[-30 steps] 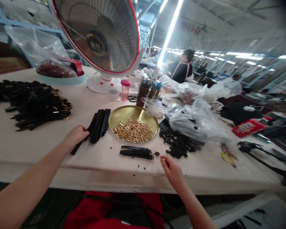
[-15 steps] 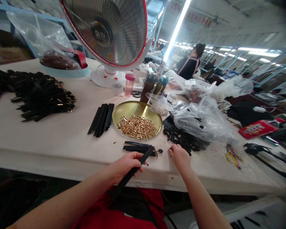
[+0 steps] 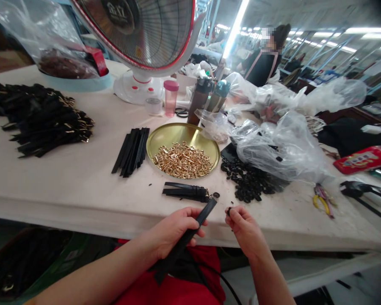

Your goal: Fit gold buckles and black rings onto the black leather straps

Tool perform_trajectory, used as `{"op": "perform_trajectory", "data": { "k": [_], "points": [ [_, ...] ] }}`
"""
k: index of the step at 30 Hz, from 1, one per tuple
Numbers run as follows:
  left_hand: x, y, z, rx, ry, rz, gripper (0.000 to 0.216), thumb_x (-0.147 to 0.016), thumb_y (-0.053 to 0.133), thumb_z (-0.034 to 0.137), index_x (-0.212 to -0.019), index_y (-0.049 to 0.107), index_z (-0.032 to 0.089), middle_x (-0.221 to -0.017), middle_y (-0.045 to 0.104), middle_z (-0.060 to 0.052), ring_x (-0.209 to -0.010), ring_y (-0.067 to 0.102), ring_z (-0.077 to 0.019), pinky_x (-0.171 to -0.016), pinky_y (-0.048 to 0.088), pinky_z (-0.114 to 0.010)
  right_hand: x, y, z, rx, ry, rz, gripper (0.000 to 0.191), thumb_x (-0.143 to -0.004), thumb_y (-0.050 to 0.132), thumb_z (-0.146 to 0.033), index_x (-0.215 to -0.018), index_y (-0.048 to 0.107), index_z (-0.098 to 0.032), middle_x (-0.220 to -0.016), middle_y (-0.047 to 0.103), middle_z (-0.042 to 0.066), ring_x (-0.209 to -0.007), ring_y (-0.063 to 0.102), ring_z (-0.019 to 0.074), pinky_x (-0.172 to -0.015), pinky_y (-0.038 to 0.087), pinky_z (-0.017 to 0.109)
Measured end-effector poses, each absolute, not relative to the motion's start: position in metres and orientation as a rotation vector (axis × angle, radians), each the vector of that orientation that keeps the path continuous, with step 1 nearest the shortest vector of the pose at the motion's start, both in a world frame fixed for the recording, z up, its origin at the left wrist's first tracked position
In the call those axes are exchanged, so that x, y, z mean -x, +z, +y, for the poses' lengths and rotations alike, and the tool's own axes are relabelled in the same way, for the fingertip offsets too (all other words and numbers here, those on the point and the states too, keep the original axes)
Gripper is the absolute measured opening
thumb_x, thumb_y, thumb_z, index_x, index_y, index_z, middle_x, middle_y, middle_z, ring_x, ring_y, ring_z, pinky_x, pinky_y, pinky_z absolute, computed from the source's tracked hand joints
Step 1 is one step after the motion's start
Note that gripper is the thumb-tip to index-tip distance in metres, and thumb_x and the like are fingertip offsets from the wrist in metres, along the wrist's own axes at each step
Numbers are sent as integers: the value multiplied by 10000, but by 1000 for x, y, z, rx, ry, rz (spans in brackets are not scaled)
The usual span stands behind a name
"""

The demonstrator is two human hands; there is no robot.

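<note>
My left hand (image 3: 174, 231) is closed round a black strap (image 3: 206, 215), whose free end points up and right toward my right hand (image 3: 246, 228). My right hand pinches a small black loop (image 3: 229, 210) close to the strap's tip. Both hands hover at the table's near edge. Just beyond them lie finished black straps with gold buckles (image 3: 186, 192). A gold tray (image 3: 168, 136) holds several gold buckles (image 3: 182, 160). A bundle of plain black straps (image 3: 131, 151) lies left of the tray, and a heap of small black loops (image 3: 249, 181) lies to its right.
A big pile of black straps (image 3: 41, 118) covers the table's left. A fan heater (image 3: 139, 38), cups and bottles (image 3: 206, 95) stand behind the tray. Clear plastic bags (image 3: 282, 148) lie at the right, with pliers (image 3: 322, 199) and a red packet (image 3: 363, 159). Another person (image 3: 263, 59) works further back.
My left hand took a strap from the bundle and brought it to the near edge. My right hand picked up a small loop from the heap and moved it near the strap's tip.
</note>
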State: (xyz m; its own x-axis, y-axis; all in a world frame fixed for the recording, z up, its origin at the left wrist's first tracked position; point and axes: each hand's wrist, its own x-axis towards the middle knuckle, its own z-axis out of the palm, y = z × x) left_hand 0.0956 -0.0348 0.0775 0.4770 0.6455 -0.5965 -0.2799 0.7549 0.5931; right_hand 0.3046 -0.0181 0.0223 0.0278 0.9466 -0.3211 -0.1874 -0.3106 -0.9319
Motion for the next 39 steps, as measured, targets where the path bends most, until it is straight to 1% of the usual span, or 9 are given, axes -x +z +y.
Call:
{"op": "perform_trajectory", "data": {
  "k": [5, 10, 15, 19, 23, 28, 32, 34, 39],
  "points": [
    [-97, 76, -33, -425, 656, 918, 351, -606, 463, 34, -932, 538, 141, -915, 562, -55, -631, 545, -79, -427, 397, -128, -293, 22, -31, 1241, 1610, -762, 281, -673, 666, -338, -911, 547, -247, -649, 509, -50, -555, 431, 83, -559, 358, 207],
    [-90, 85, -15, -255, 1041, 897, 211, -660, 487, -5, -814, 512, 137, -828, 549, -30, -723, 556, -88, -605, 484, -170, -271, 38, -48, 1245, 1848, -990, 204, -690, 647, -360, -781, 564, -197, -576, 498, -46, -541, 420, 82, -550, 335, 206],
    [-89, 95, -6, -243, 1341, 848, 236, -684, 452, -34, -835, 486, 145, -777, 526, -4, -745, 551, -84, -768, 487, -244, -242, 52, -67, 1177, 2054, -1089, 287, -654, 681, -339, -876, 580, -188, -680, 530, -29, -546, 439, 70, -526, 322, 200],
    [-88, 89, -16, -302, 1383, 908, 269, -695, 485, 10, -916, 484, 164, -802, 536, 8, -795, 556, -102, -821, 473, -296, -239, 46, -67, 1256, 1921, -1000, 193, -725, 614, -348, -817, 595, -180, -606, 501, -40, -503, 421, 58, -507, 310, 196],
    [-71, 80, -38, -607, 1206, 981, 238, -706, 555, 111, -937, 540, 167, -887, 587, -12, -887, 550, -138, -872, 432, -300, -257, 39, -56, 1241, 1860, -689, 192, -658, 673, -341, -731, 594, -181, -582, 508, -45, -461, 395, 55, -467, 307, 195],
    [-47, 75, -58, -699, 701, 779, 314, -668, 613, 143, -982, 597, 145, -1034, 596, -90, -932, 567, -201, -796, 464, -290, -281, 41, -48, 1252, 1798, -607, 180, -629, 701, -308, -715, 596, -191, -598, 521, -43, -466, 378, 56, -446, 295, 186],
    [-58, 67, -55, -502, 500, 638, 329, -747, 559, 309, -1033, 562, 145, -1015, 594, -113, -789, 617, -168, -622, 489, -232, -279, 43, -49, 1300, 1833, -797, 177, -671, 668, -332, -693, 582, -179, -549, 456, -56, -462, 360, 53, -449, 287, 180],
    [-70, 64, -51, -550, 436, 647, 336, -763, 529, 346, -1039, 543, 155, -936, 616, -99, -651, 618, -128, -511, 465, -189, -274, 42, -48, 1322, 1832, -903, 196, -688, 649, -351, -680, 575, -171, -553, 472, -48, -462, 356, 54, -446, 283, 182],
    [-91, 67, -42, -584, 438, 786, 290, -709, 500, 207, -983, 517, 113, -667, 629, -49, -401, 509, -59, -371, 372, -138, -272, 35, -41, 1314, 1712, -849, 221, -675, 663, -362, -808, 595, -198, -658, 558, -34, -468, 390, 46, -451, 323, 179]
  ]
}}
